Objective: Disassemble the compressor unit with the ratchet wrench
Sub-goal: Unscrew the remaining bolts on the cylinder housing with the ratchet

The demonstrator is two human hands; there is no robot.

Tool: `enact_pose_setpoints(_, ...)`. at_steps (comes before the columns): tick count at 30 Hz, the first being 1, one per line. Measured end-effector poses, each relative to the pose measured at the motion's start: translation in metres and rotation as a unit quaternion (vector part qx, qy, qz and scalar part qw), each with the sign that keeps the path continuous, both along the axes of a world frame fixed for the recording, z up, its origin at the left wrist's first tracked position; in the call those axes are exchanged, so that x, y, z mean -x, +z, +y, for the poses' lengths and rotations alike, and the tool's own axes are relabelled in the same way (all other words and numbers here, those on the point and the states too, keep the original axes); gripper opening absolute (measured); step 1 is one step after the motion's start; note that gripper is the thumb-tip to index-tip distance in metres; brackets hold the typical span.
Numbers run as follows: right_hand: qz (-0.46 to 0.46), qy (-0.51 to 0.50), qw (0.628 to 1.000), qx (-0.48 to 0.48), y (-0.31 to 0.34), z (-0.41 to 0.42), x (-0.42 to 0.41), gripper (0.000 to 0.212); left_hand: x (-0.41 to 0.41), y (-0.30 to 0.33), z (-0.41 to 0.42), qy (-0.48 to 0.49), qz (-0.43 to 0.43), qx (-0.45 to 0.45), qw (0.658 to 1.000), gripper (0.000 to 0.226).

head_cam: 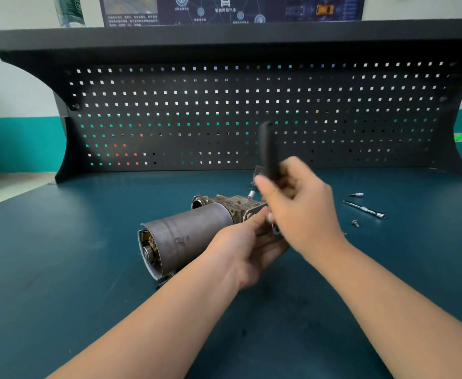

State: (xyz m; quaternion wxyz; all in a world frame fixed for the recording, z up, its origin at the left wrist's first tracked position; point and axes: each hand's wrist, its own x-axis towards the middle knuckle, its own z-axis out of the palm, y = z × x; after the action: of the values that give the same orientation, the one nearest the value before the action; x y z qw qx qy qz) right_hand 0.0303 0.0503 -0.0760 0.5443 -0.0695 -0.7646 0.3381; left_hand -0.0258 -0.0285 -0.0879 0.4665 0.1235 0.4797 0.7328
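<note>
The compressor unit (186,236) lies on its side on the blue bench, a grey steel cylinder with its open end toward the lower left and a cast housing (229,205) at the far end. My left hand (246,250) grips the unit at the join of cylinder and housing. My right hand (300,206) is closed around the ratchet wrench (268,151), whose black handle stands nearly upright and blurred above the housing. The wrench head is hidden behind my fingers.
To the right on the bench lie an extension bar with a socket (365,209), a small bit (356,195) and a loose bolt (355,222). A black pegboard (224,110) with a shelf above closes the back of the bench.
</note>
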Motion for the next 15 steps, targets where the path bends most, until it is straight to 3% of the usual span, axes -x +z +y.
enact_pose_setpoints(2, -0.017, -0.032, 0.991, -0.129, -0.005, -0.006, 0.000, 0.021, 0.001, 0.000, -0.001, -0.003, 0.000, 0.000, 1.000, 0.023)
enact_pose_setpoints(3, -0.014, -0.042, 0.992, -0.118, -0.007, -0.009, 0.001, 0.021, 0.002, 0.001, -0.002, 0.002, -0.005, 0.001, 1.000, 0.022)
enact_pose_setpoints(5, 0.014, -0.043, 0.999, 0.028, -0.005, -0.006, 0.002, 0.020, 0.002, 0.002, -0.001, 0.015, -0.015, -0.002, 1.000, 0.015)
enact_pose_setpoints(7, 0.051, -0.011, 0.963, 0.264, -0.003, 0.005, 0.004, 0.019, 0.001, 0.002, 0.000, 0.018, -0.020, -0.002, 1.000, 0.016)
enact_pose_setpoints(9, 0.078, 0.057, 0.860, 0.501, -0.003, 0.013, 0.005, 0.019, 0.000, 0.002, 0.001, 0.015, -0.015, 0.007, 1.000, 0.018)
enact_pose_setpoints(10, 0.089, 0.082, 0.810, 0.574, -0.005, 0.015, 0.005, 0.018, -0.001, 0.002, 0.002, 0.016, -0.012, 0.009, 1.000, 0.018)
enact_pose_setpoints(11, 0.098, 0.094, 0.782, 0.608, -0.006, 0.016, 0.005, 0.019, 0.000, 0.001, 0.003, 0.019, -0.012, 0.008, 1.000, 0.019)
enact_pose_setpoints(12, 0.104, 0.102, 0.787, 0.600, -0.006, 0.015, 0.005, 0.020, 0.000, 0.000, 0.003, 0.021, -0.013, 0.006, 1.000, 0.020)
enact_pose_setpoints(13, 0.101, 0.105, 0.823, 0.549, -0.005, 0.013, 0.003, 0.020, 0.001, 0.000, 0.003, 0.023, -0.014, 0.005, 1.000, 0.021)
enact_pose_setpoints(15, 0.054, 0.066, 0.940, 0.332, -0.001, 0.006, 0.000, 0.018, 0.001, -0.001, 0.002, 0.019, -0.011, -0.001, 1.000, 0.020)
